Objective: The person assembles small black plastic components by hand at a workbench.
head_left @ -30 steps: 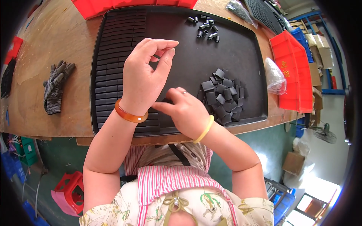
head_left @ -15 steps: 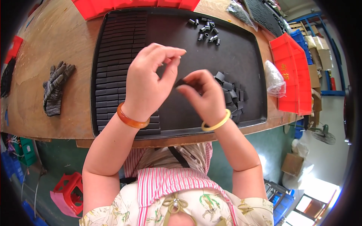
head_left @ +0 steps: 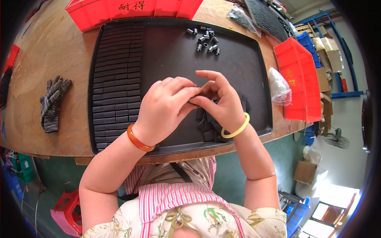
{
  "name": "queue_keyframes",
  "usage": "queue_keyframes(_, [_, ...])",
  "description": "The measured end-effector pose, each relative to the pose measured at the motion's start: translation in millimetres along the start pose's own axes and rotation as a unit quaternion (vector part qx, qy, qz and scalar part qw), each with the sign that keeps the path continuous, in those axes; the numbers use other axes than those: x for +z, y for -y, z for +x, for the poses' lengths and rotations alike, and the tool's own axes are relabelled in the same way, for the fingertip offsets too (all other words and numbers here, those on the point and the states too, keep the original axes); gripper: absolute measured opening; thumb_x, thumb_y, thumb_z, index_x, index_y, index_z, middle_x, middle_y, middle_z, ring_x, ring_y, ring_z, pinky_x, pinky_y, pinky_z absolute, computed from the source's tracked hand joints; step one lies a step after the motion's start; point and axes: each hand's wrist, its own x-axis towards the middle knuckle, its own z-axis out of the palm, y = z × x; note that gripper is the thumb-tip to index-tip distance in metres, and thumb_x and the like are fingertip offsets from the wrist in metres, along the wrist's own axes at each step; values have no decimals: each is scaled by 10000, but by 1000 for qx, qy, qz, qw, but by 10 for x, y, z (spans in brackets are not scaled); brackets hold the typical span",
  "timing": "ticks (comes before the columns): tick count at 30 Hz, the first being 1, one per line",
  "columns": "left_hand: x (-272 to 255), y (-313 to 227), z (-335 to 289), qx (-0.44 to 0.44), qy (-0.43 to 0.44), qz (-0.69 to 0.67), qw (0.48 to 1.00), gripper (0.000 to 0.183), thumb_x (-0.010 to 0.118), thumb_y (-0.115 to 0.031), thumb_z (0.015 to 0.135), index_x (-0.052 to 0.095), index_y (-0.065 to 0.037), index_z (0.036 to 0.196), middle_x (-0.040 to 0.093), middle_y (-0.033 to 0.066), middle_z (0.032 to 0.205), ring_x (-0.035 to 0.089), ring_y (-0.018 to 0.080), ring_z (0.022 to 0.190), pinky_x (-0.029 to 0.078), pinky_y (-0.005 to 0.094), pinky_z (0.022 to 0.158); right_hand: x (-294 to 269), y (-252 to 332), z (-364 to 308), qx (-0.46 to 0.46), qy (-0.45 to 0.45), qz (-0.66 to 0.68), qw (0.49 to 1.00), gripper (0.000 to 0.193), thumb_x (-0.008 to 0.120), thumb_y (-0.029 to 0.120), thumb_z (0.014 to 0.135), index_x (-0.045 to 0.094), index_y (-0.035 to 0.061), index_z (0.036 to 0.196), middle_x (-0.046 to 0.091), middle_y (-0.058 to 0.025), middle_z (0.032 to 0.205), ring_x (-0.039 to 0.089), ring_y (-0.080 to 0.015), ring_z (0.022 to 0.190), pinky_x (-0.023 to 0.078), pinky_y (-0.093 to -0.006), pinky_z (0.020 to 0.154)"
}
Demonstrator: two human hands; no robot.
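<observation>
the fingertips of the left hand and right hand are pressed together over the black tray, pinched on something small and dark that is mostly hidden; which hand grips it cannot be told. a fitting or joining step is judged to be in hand. loose black pieces lie beneath the right wrist, filled rows at the left, small cylinders farther off. a steady, aligned pinch is called for next.

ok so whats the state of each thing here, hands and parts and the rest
left hand: raised over the tray, fingertips meeting the right hand's
right hand: fingers curled against the left; anything pinched is hidden
black tray: flat on the table
flat black pieces: laid in neat rows
small cylinders: loose, scattered
gloves: lying crumpled, unworn
</observation>
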Motion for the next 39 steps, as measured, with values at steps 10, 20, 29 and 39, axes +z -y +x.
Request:
queue_keyframes(10, [-5,76,-6,-128,-26,-95,987,146,789,-12,737,725,-26,867,648,57,809,625,164,722,498,269,618,-622,-916,1163,-148,-199,-600,761,598,629,553,874,551,53,1194,597,-150,1086,586,-309,1008,521,-400,786])
queue_keyframes(20, [23,32,-30,-119,-11,-116,986,197,790,-11,728,710,-28,907,623,51,787,619,170,694,501,276,615,-501,-876,1492,-178,18,-608,773,325,609,387,931,566,107,1092,601,-143,984,654,-356,879,530,-441,720])
queue_keyframes(29, [36,45,-9,-123,-8,-117,985,212,789,-24,733,707,-32,928,627,50,801,628,169,711,506,284,632,-586,-991,1470,-202,-115,-485,843,210,579,245,959,527,79,1077,607,-156,830,659,-323,724,530,-425,642])
queue_keyframes(39, [13,38,-6,-150,-24,-134,979,251,782,-31,738,706,-41,977,646,46,878,630,168,807,505,283,677,-903,-611,895,221,-84,589,772,207,488,217,981,511,22,914,559,-146,871,496,-196,661,367,-247,425])
